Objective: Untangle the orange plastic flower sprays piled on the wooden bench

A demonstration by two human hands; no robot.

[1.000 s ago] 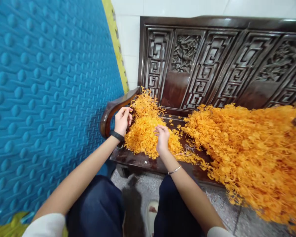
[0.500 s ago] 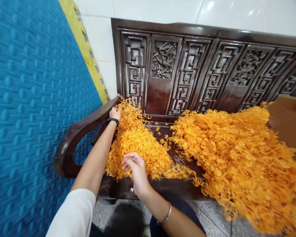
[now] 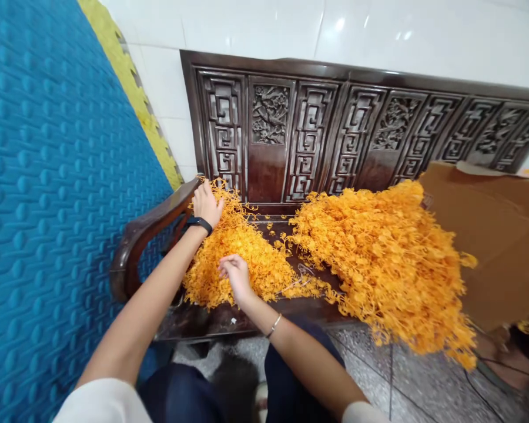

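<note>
While the person sits facing a bench (image 3: 291, 135) of dark carved wood, both bare hands are at a small pile (image 3: 247, 249) of orange plastic sprigs on its left end.

Left hand (image 3: 206, 204): back up, fingers stretched out and lying loose on the far end of the small pile, just beside the armrest (image 3: 145, 229). Nothing is clasped in it. A black band (image 3: 199, 223) sits on the wrist.

Right hand (image 3: 233, 273): at the near edge of the same pile, fingers curled inward with the tips among the sprigs. Whether they pinch a strand cannot be told. A thin bracelet (image 3: 274, 325) is on the wrist.

Small pile: lies on the seat (image 3: 211, 320) between the armrest and the middle of the bench. Its far end rises against the backrest, and its near end stops short of the seat's front edge. A few loose bits lie scattered on the bare wood to its right.

Large pile (image 3: 379, 258): same orange sprigs, much bigger, to the right of the small pile with a narrow strip of seat between them. It spills over the front edge of the seat and hangs above the floor (image 3: 379, 382).

Surroundings: a brown cardboard box (image 3: 489, 235) touches the right side of the large pile. A blue knobbed mat (image 3: 48, 205) with a yellow-green border stands upright to the left of the armrest. A white tiled wall (image 3: 268, 26) is behind the bench. The person's dark trousers show at the bottom of the view.
</note>
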